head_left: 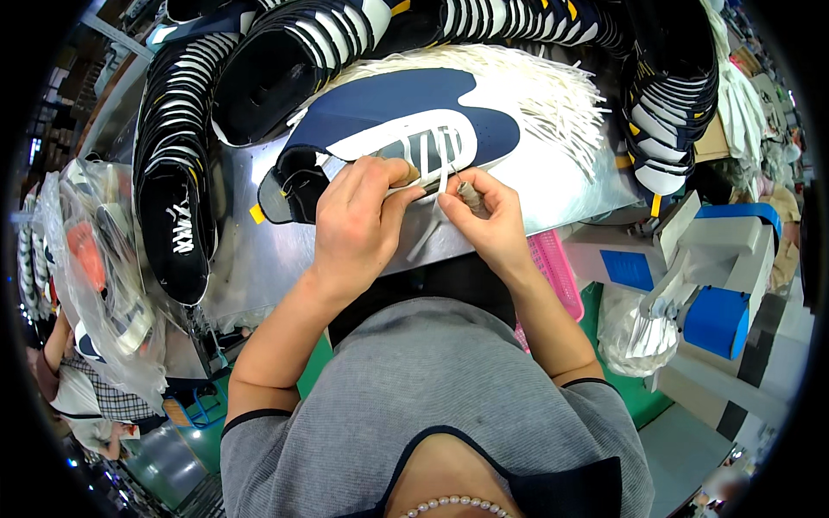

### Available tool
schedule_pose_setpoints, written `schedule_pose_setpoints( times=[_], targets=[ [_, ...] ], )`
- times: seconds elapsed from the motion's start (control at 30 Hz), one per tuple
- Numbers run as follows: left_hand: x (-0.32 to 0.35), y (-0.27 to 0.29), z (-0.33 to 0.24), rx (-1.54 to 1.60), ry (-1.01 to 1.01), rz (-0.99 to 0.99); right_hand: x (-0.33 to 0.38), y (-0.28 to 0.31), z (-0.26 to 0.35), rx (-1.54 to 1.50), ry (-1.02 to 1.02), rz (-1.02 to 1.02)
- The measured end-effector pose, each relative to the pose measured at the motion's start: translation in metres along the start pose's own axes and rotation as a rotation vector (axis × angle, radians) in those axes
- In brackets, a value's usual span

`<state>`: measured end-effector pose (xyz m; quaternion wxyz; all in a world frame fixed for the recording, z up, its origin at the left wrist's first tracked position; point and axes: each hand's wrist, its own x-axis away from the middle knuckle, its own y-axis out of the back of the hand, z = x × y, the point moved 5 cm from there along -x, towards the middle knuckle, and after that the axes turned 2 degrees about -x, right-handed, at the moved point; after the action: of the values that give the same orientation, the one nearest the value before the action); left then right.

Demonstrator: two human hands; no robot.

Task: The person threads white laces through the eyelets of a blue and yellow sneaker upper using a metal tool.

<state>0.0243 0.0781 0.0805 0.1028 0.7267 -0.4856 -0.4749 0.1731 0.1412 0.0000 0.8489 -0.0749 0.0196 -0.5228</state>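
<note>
A navy, white and grey shoe upper [380, 102] lies on the metal table in front of me, its heel end to the left. My left hand [356, 226] is closed on its near edge, thumb and fingers pinching beside the eyelet area. White shoelace [423, 240] crosses the front of the upper in several rows, and a loose end hangs toward me between my hands. In my right hand [492, 226] is a small thin-tipped hook tool with a wrapped handle [471, 198]. Its tip is close to the lace and the eyelets; whether it passes through one I cannot tell.
Behind the upper lies a heap of white laces [561, 108]. Nested stacks of shoe uppers [177, 112] curve around the table's left, back and right. A pink basket [557, 269] sits below the right edge, near a grey and blue machine [715, 319]. Plastic-wrapped goods [108, 259] hang at left.
</note>
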Motion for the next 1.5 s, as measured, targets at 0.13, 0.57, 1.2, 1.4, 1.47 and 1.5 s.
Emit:
schedule_pose_setpoints(
  times=[0.13, 0.57, 1.2, 1.4, 1.47, 1.5],
  targets=[
    [-0.002, -0.004, -0.004, 0.019, -0.007, 0.016, 0.005, -0.003, 0.007, 0.142, 0.071, -0.068],
    [0.035, -0.039, 0.048, -0.111, 0.214, 0.398, 0.022, 0.012, 0.01, -0.032, -0.139, 0.132],
    [0.029, -0.052, 0.049, -0.155, 0.368, 0.576, -0.011, 0.022, -0.016, 0.264, 0.225, -0.179],
    [0.029, -0.054, 0.048, -0.165, 0.342, 0.491, 0.033, 0.019, -0.015, 0.428, 0.009, 0.015],
    [0.03, -0.054, 0.051, -0.168, 0.382, 0.541, 0.032, 0.02, -0.015, 0.475, 0.006, 0.023],
    [0.03, -0.054, 0.051, -0.168, 0.378, 0.543, 0.031, 0.02, -0.015, 0.522, 0.001, 0.035]
  ],
)
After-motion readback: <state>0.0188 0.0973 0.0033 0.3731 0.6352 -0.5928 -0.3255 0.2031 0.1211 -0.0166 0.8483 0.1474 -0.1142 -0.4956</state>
